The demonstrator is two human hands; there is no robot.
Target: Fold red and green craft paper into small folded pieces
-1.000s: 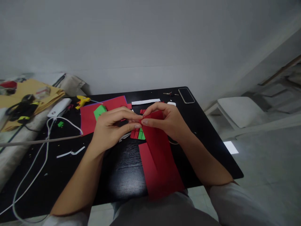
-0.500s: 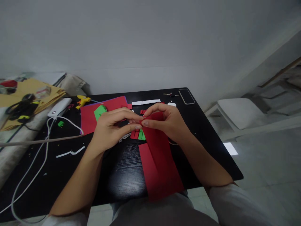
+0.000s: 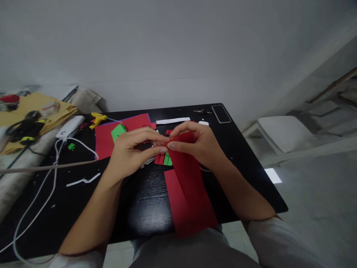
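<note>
A long sheet of red paper [image 3: 187,186] stands bent between my hands, its lower part hanging past the table's front edge. My left hand [image 3: 134,149] pinches the paper's upper left corner between thumb and fingers. Against it, my right hand [image 3: 195,143] closes on the same top edge, thumb in front and fingers behind. The fingertips of both hands meet at that corner. Just behind the sheet lie small red and green folded paper pieces [image 3: 167,160], partly hidden by my hands.
On the black table [image 3: 145,212] lie a red sheet [image 3: 104,139], a green paper stack [image 3: 118,132], a yellow glue gun [image 3: 97,120], a white paper strip [image 3: 173,121], keys [image 3: 203,111] and a phone [image 3: 221,114]. White cables [image 3: 55,167] cross the left side. A white stool [image 3: 284,134] stands right.
Almost nothing differs. Both hands keep their pinch on the red paper's corner, and the whole view has shifted very slightly.
</note>
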